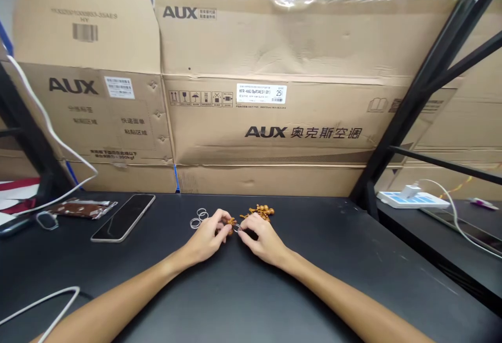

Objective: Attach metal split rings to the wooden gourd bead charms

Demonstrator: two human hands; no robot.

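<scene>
Near the middle of the black table, my left hand [212, 236] is closed on a small brown beaded pendant [231, 223], its cord bunched by the fingertips. My right hand [263, 238] pinches a metal key ring [236, 227], which meets the pendant between the two hands; whether the cord passes through the ring is too small to tell. Beyond my right hand lies a pile of similar brown beaded pendants [263, 210], partly hidden by it. Several loose key rings [198, 218] rest on the table just left of my left hand.
A smartphone [124, 218] and a brown wrapped packet [82, 209] lie to the left. A white cable [50, 123] hangs down on that side. Cardboard boxes [266, 175] wall off the back. Right of the black metal frame [392, 113] is a power strip [411, 199] with a plugged-in charger.
</scene>
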